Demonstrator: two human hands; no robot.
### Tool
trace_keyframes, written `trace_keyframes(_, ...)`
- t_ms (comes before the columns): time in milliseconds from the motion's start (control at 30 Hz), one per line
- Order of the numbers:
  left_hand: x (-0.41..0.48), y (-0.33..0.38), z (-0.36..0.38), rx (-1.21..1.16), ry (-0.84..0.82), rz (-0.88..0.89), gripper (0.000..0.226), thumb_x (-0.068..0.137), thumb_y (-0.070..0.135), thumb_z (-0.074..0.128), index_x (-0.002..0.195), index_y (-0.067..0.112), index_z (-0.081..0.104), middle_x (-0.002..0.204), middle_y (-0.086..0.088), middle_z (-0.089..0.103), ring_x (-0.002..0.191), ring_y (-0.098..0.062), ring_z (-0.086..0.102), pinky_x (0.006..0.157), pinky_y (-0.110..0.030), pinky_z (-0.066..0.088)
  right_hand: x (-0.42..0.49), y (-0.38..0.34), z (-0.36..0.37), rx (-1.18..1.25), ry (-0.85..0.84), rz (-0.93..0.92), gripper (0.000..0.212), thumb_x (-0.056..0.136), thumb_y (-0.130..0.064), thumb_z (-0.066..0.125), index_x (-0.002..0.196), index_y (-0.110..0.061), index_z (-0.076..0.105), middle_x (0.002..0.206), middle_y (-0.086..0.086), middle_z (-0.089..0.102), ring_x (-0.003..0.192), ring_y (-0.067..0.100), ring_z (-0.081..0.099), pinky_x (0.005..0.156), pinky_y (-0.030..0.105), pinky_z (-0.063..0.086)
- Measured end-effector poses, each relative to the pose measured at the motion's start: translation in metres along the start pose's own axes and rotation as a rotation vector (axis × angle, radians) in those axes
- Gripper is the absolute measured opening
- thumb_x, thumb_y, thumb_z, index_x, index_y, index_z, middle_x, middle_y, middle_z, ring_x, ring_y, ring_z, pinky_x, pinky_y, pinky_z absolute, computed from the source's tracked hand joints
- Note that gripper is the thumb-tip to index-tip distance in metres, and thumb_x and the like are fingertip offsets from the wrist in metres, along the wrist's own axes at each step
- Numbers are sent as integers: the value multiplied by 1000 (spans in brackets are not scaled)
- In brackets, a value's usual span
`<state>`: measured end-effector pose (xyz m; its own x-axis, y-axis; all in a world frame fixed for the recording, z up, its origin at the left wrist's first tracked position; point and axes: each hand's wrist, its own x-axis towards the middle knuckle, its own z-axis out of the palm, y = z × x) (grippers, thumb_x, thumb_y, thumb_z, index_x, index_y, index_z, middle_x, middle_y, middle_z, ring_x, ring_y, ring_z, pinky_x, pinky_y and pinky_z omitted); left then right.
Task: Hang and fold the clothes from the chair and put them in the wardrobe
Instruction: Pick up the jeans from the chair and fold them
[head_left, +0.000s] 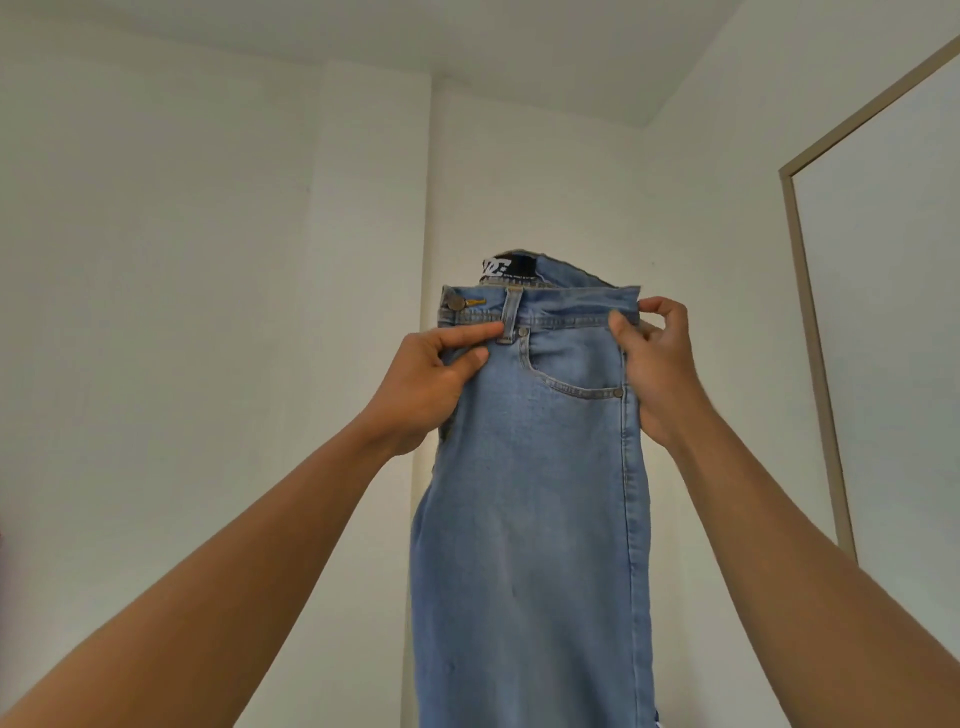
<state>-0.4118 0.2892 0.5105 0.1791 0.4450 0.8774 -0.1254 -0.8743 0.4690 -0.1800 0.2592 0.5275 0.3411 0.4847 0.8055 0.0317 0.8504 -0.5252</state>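
Head view: jeans (535, 519) aloft, left hand (431, 384) and right hand (657, 364) pinch-tight on waistband (566, 312).

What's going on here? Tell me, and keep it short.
A person is holding a pair of light blue denim jeans up in front of a white wall. The left hand pinches the waistband near the front belt loop, and the right hand grips the waistband's other edge. The jeans look doubled lengthwise and hang straight down out of view, with a black label showing inside the waist. No hanger or wardrobe interior is visible; a beige-framed panel stands at the right.
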Motion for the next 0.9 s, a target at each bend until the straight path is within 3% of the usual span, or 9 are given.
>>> trace_keyframes(133,17,3,4,-40,67,-1,31,96,0,60,116,20,73,111,15,69,100,4,67,87,-16,53,-35,1,-30,409,-300,96,13,88,-17,66,95,-25,57,115,7,67,97,24,66,79,41,58)
trace_keyframes(233,25,5,5,-115,60,-5,31,96,-1,60,112,22,74,117,8,70,107,-7,68,92,-24,55,-69,29,-37,381,-387,226,44,55,-37,94,88,-19,70,103,7,72,92,24,69,83,42,59)
trace_keyframes(333,29,6,7,-138,48,3,31,97,0,59,113,21,74,119,5,70,110,-11,67,94,-28,55,-94,57,-31,309,-445,367,52,34,-38,101,75,-16,78,89,8,75,80,23,72,71,35,61)
trace_keyframes(467,29,2,5,-188,46,-12,32,96,-3,59,108,21,75,117,3,73,110,-14,68,96,-31,55,-106,61,-23,274,-449,403,65,35,-37,101,93,-16,81,110,8,74,99,24,72,74,32,60)
trace_keyframes(567,25,4,2,-259,40,-54,30,96,-3,58,108,18,76,118,-3,73,109,-17,69,91,-30,57,-105,65,-13,296,-442,405,67,35,-42,100,94,-17,81,113,6,73,105,21,70,78,29,58)
trace_keyframes(733,19,15,-2,-348,68,-119,25,93,-4,61,107,12,74,108,-7,76,97,-18,73,82,-28,59,-106,77,4,483,-456,409,69,42,-43,99,102,-15,79,120,10,70,110,26,67,88,37,58)
trace_keyframes(900,14,15,-6,-274,100,-133,25,84,-3,73,103,14,76,102,-3,77,93,-16,74,76,-26,59,-106,85,16,497,-494,433,82,52,-35,97,124,-12,68,134,15,62,121,34,60,95,42,55)
